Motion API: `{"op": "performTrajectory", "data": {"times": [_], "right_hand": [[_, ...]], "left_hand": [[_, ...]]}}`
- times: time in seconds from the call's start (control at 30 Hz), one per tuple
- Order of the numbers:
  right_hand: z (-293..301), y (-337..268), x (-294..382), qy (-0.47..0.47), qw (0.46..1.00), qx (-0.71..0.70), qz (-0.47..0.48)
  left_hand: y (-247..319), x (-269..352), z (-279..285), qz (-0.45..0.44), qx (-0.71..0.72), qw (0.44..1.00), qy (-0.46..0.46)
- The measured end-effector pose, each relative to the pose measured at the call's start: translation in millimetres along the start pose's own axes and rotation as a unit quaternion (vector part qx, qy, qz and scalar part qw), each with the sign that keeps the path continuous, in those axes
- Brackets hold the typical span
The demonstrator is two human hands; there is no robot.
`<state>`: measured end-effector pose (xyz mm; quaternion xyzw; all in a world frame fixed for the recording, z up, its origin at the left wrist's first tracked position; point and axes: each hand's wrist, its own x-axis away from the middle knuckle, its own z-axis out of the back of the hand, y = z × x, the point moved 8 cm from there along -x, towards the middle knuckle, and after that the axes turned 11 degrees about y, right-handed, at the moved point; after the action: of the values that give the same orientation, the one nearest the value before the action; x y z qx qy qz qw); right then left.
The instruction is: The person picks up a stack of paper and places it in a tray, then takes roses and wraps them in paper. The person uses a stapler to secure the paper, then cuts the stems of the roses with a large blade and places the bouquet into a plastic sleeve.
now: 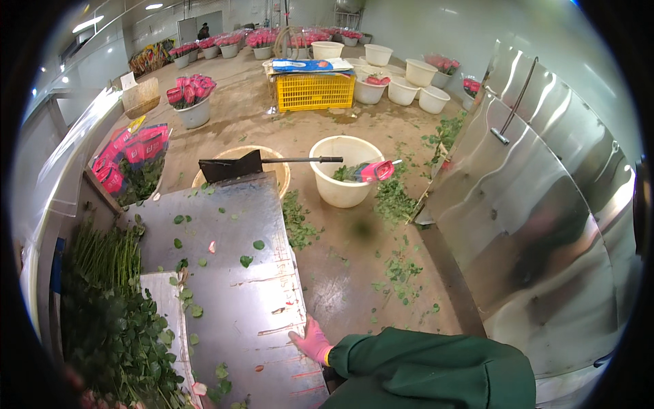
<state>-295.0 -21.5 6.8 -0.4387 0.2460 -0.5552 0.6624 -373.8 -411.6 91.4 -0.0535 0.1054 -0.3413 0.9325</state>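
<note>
My right hand (312, 341), in a pink glove with a yellow cuff, touches the right edge of a metal worktable (225, 291). One digit lies over the tabletop; the remaining fingers are mostly hidden, so a grip on the edge cannot be confirmed. My left hand is out of view. Cut leafy stems (117, 327) are heaped at the table's left side, with pale pink blooms at the bottom rim. Beside them runs a light board (164, 301). Loose leaves and petals dot the tabletop, which bears red marks along its right edge. A black blade-like tool (230, 167) with a long handle sits at the far end.
Beyond the table stands a white bucket (340, 186) with one wrapped bouquet (375, 171). Wrapped bouquets (138, 148) fill a container at left. A yellow crate (316, 93) and several white tubs stand farther off. A metal panel (531, 220) borders the right; leaf litter (396, 199) covers floor patches.
</note>
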Motion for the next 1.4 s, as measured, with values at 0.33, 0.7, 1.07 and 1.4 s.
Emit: {"op": "performTrajectory", "data": {"times": [0.33, 0.7, 1.07, 1.4], "right_hand": [[-13, 25, -9, -0.015, 0.999, -0.028, 0.023], [-3, 13, -11, -0.032, 0.999, 0.038, 0.002], [1, 6, -9, -0.037, 0.998, 0.033, -0.024], [4, 10, -10, 0.010, 1.000, 0.012, 0.026]], "left_hand": [[4, 3, 0, 0.014, 0.002, 1.000, -0.003], [6, 8, -9, 0.031, 0.007, 0.999, -0.007], [0, 4, -12, 0.024, 0.005, 1.000, -0.002], [-8, -4, -10, 0.007, 0.003, 1.000, 0.008]]}}
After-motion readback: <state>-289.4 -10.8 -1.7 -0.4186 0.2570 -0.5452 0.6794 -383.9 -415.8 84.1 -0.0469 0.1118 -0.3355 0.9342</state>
